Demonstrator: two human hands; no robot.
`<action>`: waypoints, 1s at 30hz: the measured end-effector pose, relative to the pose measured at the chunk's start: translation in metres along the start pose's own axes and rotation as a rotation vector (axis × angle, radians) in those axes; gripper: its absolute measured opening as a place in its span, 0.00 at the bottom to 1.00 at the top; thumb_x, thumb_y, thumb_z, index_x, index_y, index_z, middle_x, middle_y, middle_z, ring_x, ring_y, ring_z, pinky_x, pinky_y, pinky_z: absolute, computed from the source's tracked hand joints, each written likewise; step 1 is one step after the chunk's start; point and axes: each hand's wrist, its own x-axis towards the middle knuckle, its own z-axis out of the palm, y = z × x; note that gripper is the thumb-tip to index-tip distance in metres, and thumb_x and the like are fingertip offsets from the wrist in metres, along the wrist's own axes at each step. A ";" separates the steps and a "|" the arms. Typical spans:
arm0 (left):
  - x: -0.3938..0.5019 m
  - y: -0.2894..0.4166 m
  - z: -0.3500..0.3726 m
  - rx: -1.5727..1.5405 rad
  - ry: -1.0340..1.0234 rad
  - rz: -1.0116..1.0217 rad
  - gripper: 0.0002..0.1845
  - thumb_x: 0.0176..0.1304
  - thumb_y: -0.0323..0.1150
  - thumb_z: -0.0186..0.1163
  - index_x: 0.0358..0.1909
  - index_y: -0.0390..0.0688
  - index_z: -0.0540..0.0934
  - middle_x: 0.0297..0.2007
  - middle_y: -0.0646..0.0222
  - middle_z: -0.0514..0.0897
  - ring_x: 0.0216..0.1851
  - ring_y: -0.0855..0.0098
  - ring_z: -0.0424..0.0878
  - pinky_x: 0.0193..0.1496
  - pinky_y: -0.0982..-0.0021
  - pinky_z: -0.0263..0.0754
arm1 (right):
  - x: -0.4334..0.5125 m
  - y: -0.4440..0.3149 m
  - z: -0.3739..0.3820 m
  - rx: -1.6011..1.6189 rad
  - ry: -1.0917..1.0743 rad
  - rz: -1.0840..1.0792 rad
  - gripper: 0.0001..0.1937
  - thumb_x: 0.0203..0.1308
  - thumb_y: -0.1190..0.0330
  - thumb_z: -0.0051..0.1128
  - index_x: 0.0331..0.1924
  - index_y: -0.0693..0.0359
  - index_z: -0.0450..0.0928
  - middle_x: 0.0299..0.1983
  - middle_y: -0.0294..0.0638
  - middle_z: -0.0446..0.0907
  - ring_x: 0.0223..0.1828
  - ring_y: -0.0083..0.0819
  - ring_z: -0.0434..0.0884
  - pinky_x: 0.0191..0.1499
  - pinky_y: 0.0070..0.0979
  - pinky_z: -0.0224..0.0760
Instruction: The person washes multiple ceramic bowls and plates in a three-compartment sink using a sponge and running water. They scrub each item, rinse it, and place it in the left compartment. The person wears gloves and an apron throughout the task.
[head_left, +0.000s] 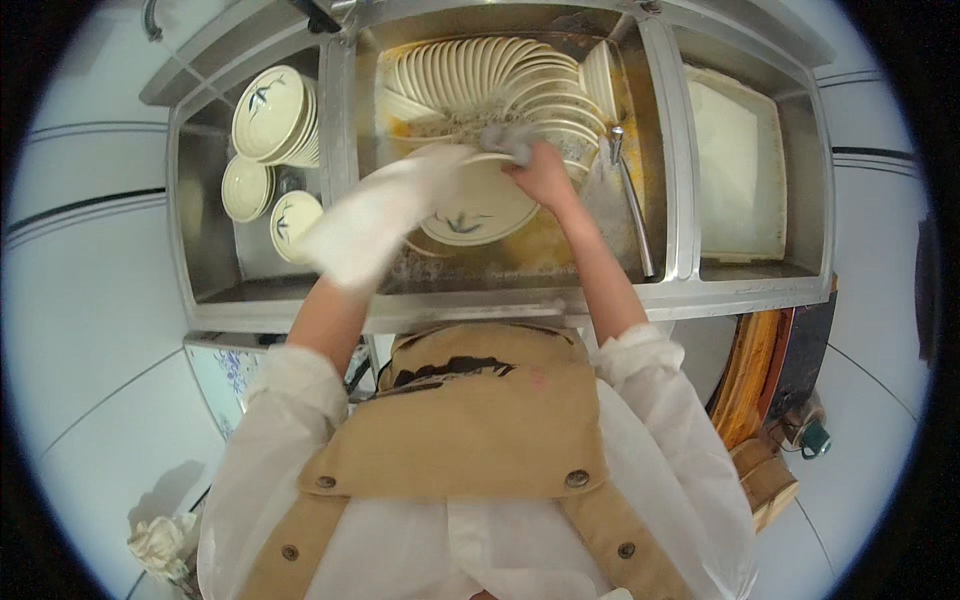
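A large cream bowl (480, 202) with a dark leaf motif is tilted toward me over the middle sink basin. My left hand (382, 210), in a white glove, is blurred across the bowl's left side; its finger grip cannot be made out. At the upper right rim my bare right hand (544, 176) has its fingers closed on a blurred grey scrubber (510, 141), its thumb near the bowl's edge. Behind the hands, a curved row of cream dishes (465, 71) stands on edge in foamy, brownish water. Another rim shows partly beneath the bowl.
Bowls are stacked (270, 112) in the left basin, with smaller bowls (246, 187) nearby. A metal faucet spout (636, 210) crosses the middle basin's right side. Metal dividers (679, 150) separate the basins; a whitish rectangular tub (739, 172) occupies the right one.
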 end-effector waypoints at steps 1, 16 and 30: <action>0.010 0.024 0.008 0.191 0.091 -0.054 0.22 0.67 0.31 0.59 0.62 0.41 0.77 0.50 0.51 0.86 0.48 0.64 0.87 0.52 0.65 0.83 | 0.015 -0.006 0.007 -0.082 -0.026 -0.068 0.15 0.51 0.71 0.69 0.44 0.66 0.85 0.37 0.52 0.87 0.41 0.45 0.87 0.47 0.37 0.78; -0.009 -0.043 0.055 -0.171 0.034 -0.075 0.32 0.69 0.29 0.54 0.74 0.52 0.61 0.51 0.53 0.84 0.52 0.58 0.85 0.56 0.57 0.79 | -0.054 0.042 -0.007 0.860 0.015 0.437 0.22 0.51 0.75 0.71 0.53 0.65 0.80 0.50 0.50 0.84 0.50 0.43 0.84 0.52 0.40 0.77; 0.123 -0.139 0.170 0.366 0.058 -0.221 0.31 0.73 0.31 0.46 0.75 0.67 0.59 0.53 0.48 0.83 0.52 0.52 0.85 0.56 0.54 0.78 | -0.109 0.060 -0.050 0.580 0.286 0.482 0.19 0.58 0.68 0.71 0.51 0.67 0.82 0.44 0.42 0.85 0.45 0.30 0.81 0.54 0.27 0.70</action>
